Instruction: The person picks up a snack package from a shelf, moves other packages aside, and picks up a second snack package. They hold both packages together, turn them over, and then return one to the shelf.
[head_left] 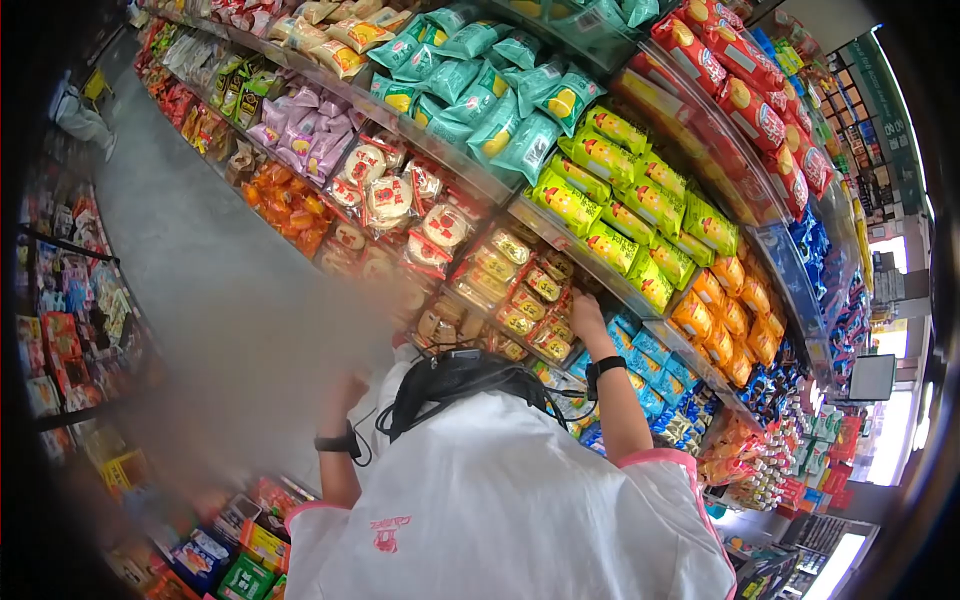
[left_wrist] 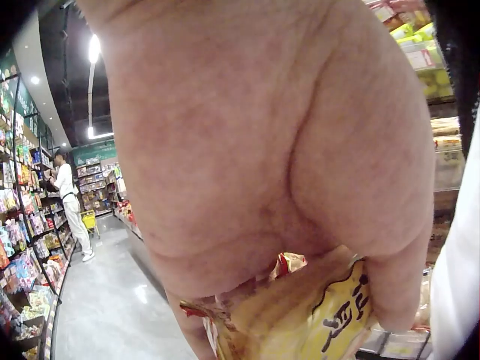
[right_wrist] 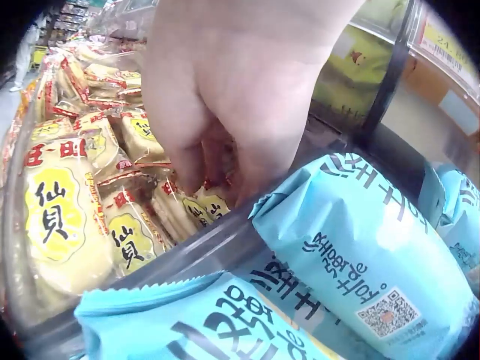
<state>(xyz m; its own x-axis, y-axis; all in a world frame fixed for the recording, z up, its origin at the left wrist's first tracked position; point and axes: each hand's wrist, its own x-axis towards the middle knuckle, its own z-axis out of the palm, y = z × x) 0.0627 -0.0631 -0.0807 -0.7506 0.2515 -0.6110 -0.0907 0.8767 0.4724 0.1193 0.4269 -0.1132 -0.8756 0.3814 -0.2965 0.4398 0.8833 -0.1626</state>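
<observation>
In the left wrist view, my left hand [left_wrist: 270, 150] grips a rice cracker packet [left_wrist: 322, 322] with a yellow label, its fingers curled round the wrapper. A blurred patch covers much of this hand in the head view. My right hand [right_wrist: 240, 97] reaches down into a bin of rice cracker packets [right_wrist: 60, 217] with yellow labels and red print. Its thumb and fingers pinch a small packet [right_wrist: 210, 206] low by the bin's front wall; the fingertips are partly hidden among the packets. Light-blue snack bags [right_wrist: 367, 255] lie just in front of that wall.
Green packets [head_left: 655, 205] and orange packets [head_left: 735, 310] fill shelf bins on the right. Teal bags [head_left: 490, 110] sit on the higher shelf. Clear bin walls [head_left: 590, 260] stand between rows. Along the aisle floor [left_wrist: 120, 300], a person [left_wrist: 71, 202] stands by the far shelves.
</observation>
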